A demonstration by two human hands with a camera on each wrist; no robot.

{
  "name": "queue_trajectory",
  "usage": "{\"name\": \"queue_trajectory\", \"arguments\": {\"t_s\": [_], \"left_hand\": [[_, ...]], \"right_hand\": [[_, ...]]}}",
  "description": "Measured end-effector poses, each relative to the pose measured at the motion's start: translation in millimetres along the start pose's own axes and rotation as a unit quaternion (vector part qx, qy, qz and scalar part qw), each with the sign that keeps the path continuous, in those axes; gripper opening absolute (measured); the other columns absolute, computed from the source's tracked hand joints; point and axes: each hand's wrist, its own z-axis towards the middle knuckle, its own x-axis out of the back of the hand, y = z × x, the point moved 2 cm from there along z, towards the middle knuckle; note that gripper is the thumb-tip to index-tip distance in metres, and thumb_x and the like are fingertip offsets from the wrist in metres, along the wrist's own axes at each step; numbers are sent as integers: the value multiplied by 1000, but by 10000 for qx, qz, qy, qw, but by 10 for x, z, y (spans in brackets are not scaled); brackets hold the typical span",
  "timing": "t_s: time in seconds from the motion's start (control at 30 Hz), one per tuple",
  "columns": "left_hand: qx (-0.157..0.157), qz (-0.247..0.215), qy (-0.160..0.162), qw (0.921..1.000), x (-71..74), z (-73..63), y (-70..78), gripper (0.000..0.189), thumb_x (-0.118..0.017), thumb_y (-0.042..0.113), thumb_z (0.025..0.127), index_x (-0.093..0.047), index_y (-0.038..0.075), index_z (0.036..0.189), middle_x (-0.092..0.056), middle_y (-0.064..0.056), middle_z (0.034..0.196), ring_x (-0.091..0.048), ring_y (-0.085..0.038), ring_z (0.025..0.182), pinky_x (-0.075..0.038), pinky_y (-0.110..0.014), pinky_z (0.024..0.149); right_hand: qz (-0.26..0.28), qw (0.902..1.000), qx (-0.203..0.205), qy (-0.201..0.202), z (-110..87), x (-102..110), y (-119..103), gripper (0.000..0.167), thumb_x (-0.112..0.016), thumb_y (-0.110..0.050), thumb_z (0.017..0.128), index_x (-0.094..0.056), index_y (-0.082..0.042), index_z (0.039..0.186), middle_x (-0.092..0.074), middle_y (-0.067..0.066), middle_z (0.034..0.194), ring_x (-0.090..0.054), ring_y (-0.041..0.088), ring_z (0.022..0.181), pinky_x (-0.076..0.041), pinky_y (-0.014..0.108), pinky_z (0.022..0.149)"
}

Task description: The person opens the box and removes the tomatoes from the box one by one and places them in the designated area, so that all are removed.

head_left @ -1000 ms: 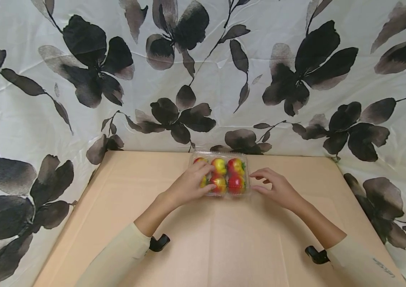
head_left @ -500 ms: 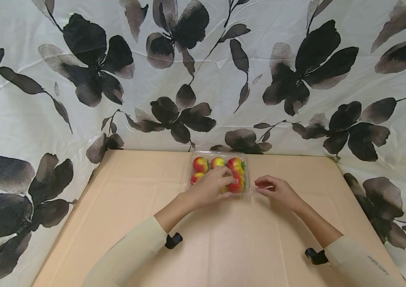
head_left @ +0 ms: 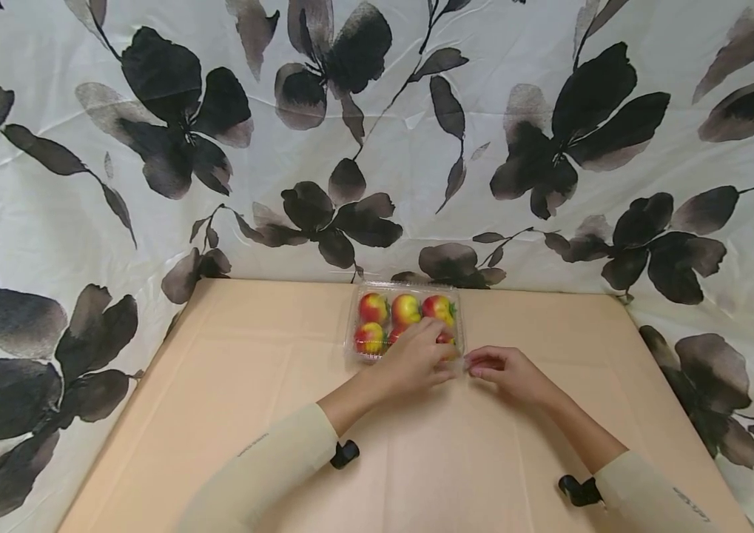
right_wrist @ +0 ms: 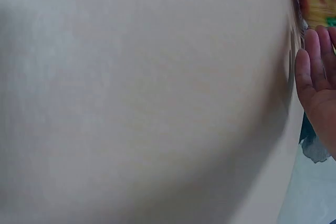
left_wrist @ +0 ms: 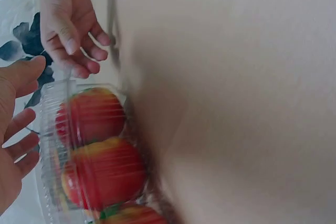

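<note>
A clear plastic clamshell box (head_left: 354, 326) holds several red-and-yellow fruits (head_left: 374, 308) with small green bits, in rows near the table's far edge. Over the box's front right part reaches my left hand (head_left: 410, 361), hiding some fruits. In the left wrist view its fingers are spread and loosely bent beside the ridged rim, holding nothing visible. My right hand (head_left: 513, 375) is at the front right corner, fingertips close to the plastic; contact is unclear. The left wrist view shows the right hand's fingers (left_wrist: 94, 51) relaxed, just past the box's end.
A tan table (head_left: 270, 333) lies under the box and both arms. Behind it and at its sides hangs white cloth (head_left: 443, 163) printed with dark flowers. A small black device (head_left: 345, 454) sits at each wrist.
My left hand has moved rightward across the box, from its left side to its front right corner, uncovering the left fruits. The right hand drew back slightly, then came nearer the corner, lower down.
</note>
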Motion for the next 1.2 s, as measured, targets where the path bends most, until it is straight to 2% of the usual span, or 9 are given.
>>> {"name": "queue_trajectory", "arguments": {"t_s": [0.13,0.37,0.6,0.73,0.97,1.2], "left_hand": [[6,69,162,9998,-67,37,24,20,-80,33,90,-79,21,106,-64,-6,123,-52,-21,121,-48,-37,106],[86,249,203,9994,-147,58,28,12,-77,31,92,-79,21,100,-60,-7,127,-50,-22,126,-47,-39,109],[291,279,220,9989,-273,23,1,10,-74,29,95,-80,22,92,-60,-4,126,-51,-20,124,-48,-39,106],[381,432,313,9978,-320,40,9,11,-72,29,97,-80,23,92,-61,-3,121,-52,-20,121,-47,-38,103],[570,567,405,9959,-362,78,19,13,-70,32,99,-80,24,95,-62,0,121,-52,-19,122,-46,-36,102],[367,1047,624,9919,-406,84,52,14,-70,28,97,-80,18,97,-62,-2,120,-55,-21,117,-49,-36,99]], "right_hand": [[155,9998,82,-19,-4,-9,22,30,-70,-10,97,-67,4,123,-71,24,116,-74,11,100,-59,18,87],[40,10000,52,63,32,-38,26,22,-69,-8,98,-69,3,117,-72,21,110,-72,20,97,-59,17,84],[124,9997,-162,105,76,-90,35,20,-70,-10,98,-69,4,112,-71,21,105,-68,15,88,-56,19,77],[165,9994,-286,135,93,-104,44,19,-69,-11,98,-68,4,109,-70,22,101,-66,15,84,-56,22,74],[281,9992,-242,145,113,-89,33,17,-67,-11,100,-67,5,106,-69,24,99,-65,16,84,-57,25,73],[222,9995,-176,171,125,-76,44,15,-66,-9,100,-67,5,105,-67,23,96,-63,13,82,-56,24,72]]}}
